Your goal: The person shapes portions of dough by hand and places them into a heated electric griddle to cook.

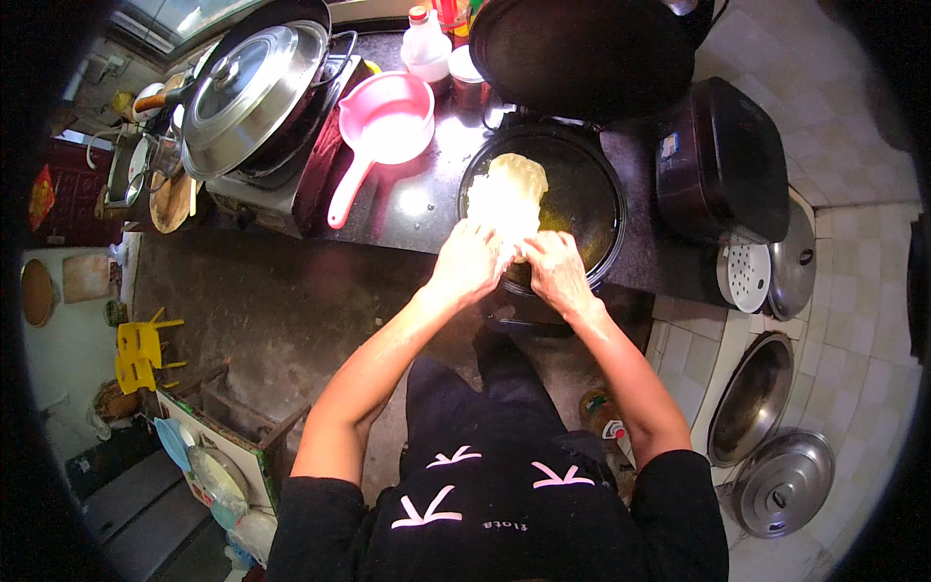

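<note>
A pale, soft piece of dough [509,190] stretches across the left half of a round black electric griddle [589,193]. Its far end lies on the oiled plate, while its near end is pinched between the fingers of my left hand [473,258] and my right hand [558,265]. Both hands are close together over the griddle's near rim. Strong glare washes out the dough's middle, so its thickness cannot be judged. Behind the plate the griddle's dark lid [582,58] stands raised.
Left of the griddle, a pink plastic ladle [389,131] lies on the black counter [414,218]. A lidded wok [254,98] sits on a gas stove further left. Bottles [425,47] stand at the back. To the right are a dark bin-like box [720,160] and a white perforated tray [743,276].
</note>
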Demonstrator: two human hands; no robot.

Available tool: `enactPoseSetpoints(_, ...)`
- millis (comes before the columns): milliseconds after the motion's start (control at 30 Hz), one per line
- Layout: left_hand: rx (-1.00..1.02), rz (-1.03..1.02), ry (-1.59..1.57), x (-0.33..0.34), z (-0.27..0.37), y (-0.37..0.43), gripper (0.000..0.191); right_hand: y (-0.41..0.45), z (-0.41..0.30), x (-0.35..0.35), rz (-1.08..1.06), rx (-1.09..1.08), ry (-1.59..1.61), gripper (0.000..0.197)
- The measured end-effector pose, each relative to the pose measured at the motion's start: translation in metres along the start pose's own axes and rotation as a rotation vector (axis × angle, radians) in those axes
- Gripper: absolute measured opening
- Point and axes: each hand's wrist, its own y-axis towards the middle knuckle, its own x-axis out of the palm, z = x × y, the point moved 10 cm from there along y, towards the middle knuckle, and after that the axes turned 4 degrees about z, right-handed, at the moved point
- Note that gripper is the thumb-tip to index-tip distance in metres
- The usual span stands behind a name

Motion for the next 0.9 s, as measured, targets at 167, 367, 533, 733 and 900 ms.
enactPoseSetpoints(167,0.049,-0.118,0.05,0.019,0.017,-0.025,0.043,-0.014,-0.011,0.005,-0.02,0.022,-0.123,0.036)
enactPoseSetpoints(367,-0.695,0.178,-2.348,-0.028,-0.014,-0.087,0.072,-0.008,-0.017,0.013,0.113,0.698,1.019,0.016)
enactPoseSetpoints(533,-0.624,0.621,-2.286,-0.111,-0.067,-0.19,0.072,0.034,-0.16,0.068,0.154,0.721,1.631,0.01)
enactPoseSetpoints(733,-0.565,1.015,-0.535,-0.201,-0.091,-0.36,0.057,0.035,-0.426,0.152,-0.352,0.407,1.907,0.054)
enactPoseSetpoints(900,-0.832,1.26,-0.202,-0.284,-0.046,-0.506,0.072,0.01,-0.594,0.194,-0.75,0.271,1.758,0.059)
